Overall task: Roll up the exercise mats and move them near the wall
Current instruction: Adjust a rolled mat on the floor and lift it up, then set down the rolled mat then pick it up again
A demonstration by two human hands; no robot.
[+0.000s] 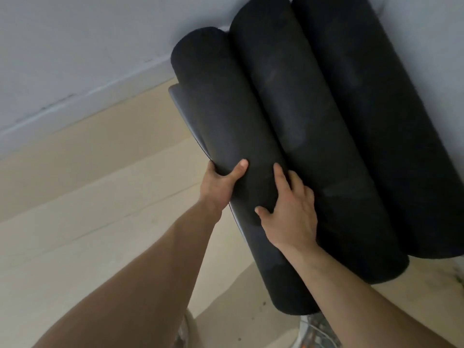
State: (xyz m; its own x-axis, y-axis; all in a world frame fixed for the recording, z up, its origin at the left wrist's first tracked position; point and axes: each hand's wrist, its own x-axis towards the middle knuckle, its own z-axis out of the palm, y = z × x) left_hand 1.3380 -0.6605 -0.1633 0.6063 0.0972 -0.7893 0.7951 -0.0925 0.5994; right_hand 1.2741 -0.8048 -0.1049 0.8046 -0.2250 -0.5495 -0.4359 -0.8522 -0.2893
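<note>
Both your arms are bare and stretched forward, close together at the hands. Your left hand [223,183] grips the side of the rolled mat [226,116], with the thumb on top and the fingers curled under it. Just to its right, your right hand [292,214] lies flat on the same roll, fingers straight and thumb spread toward the left hand.

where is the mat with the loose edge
Head view, centre-left: the mat is the leftmost of three rolls by the wall, against the middle roll, with the left hand and right hand on it.
</note>
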